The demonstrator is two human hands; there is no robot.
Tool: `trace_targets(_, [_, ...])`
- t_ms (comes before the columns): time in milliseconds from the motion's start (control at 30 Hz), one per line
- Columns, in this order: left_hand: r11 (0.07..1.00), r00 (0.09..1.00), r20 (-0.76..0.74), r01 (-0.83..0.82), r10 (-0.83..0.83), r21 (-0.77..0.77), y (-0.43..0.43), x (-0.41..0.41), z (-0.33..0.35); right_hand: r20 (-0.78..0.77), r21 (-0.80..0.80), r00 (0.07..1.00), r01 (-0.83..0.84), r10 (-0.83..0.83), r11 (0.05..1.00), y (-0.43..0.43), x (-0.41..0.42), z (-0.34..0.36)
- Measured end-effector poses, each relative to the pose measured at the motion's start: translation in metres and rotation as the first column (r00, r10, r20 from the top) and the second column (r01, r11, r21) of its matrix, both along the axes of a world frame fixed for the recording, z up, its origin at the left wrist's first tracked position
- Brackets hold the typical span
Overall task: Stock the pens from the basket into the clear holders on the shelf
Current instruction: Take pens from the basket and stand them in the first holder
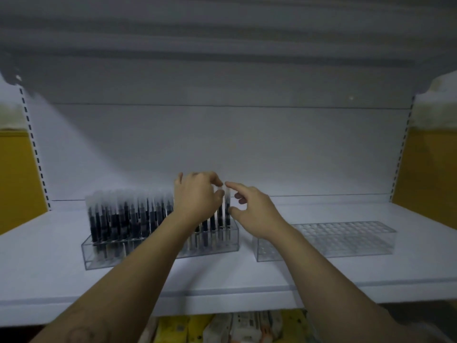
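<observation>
White shelf [247, 280] carries, centre frame, left clear holder [103, 256] packed with upright dark pens [123, 219], where left hand [195, 196] pinches pens at its right end and right hand [257, 214], fingers spread, touches end pen [227, 214] with index; right clear holder [346, 246] stands just right.

With the left hand [196, 194] pinching a pen [219, 214] at the right end of the near pen holder [212, 247], packed pens [123, 219] are standing left of the grip, the right hand [257, 214] is touching just right, and a second pen holder [346, 241] is sitting farther right on the shelf [222, 276].
</observation>
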State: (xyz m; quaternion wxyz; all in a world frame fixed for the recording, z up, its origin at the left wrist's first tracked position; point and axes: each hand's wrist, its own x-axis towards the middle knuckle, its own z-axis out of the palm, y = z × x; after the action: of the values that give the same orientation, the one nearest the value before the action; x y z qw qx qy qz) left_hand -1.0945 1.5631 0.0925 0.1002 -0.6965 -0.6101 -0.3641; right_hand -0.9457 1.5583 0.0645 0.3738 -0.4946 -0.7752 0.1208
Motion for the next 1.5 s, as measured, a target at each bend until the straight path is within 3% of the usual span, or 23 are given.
trace_targets(200, [0.994,0.983,-0.184,0.04,-0.021,0.099,-0.023,-0.006,-0.004,0.073,0.015,0.997,0.02,-0.021,1.0,-0.021,0.007,-0.001])
trace_targets(400, [0.962,0.982,-0.138,0.155,-0.127,0.223,-0.059,0.001,-0.016,0.135,0.117,0.988,0.052,-0.068,0.992,-0.053,0.021,0.004])
trace_targets(600, [0.917,0.946,-0.134,0.319,-0.294,0.24,-0.098,0.026,-0.052,0.056,0.204,0.986,0.145,-0.16,0.968,-0.106,0.051,-0.018])
trace_targets(767, [0.869,0.893,-0.116,0.449,-0.434,0.208,-0.128,0.057,-0.106,-0.061,0.219,0.974,0.228,-0.22,0.949,-0.151,0.08,-0.077])
trace_targets(900, [0.862,0.863,-0.079,0.504,-0.499,0.053,-0.143,0.077,-0.175,-0.039,0.121,0.96,0.28,-0.278,0.952,-0.175,0.101,-0.145])
trace_targets(1033, [0.852,0.878,0.028,0.47,-0.477,-0.228,-0.152,0.087,-0.251,0.044,-0.115,0.937,0.35,-0.347,0.93,-0.187,0.113,-0.215])
trace_targets(1200, [0.742,0.896,0.122,0.423,-0.426,-0.521,-0.166,0.089,-0.327,0.099,-0.358,0.943,0.333,-0.319,0.872,-0.202,0.114,-0.29])
trace_targets(1500, [0.542,0.939,0.196,0.325,-0.283,-0.775,-0.193,0.068,-0.433,0.147,-0.686,0.945,0.311,-0.293,0.657,-0.232,0.115,-0.412])
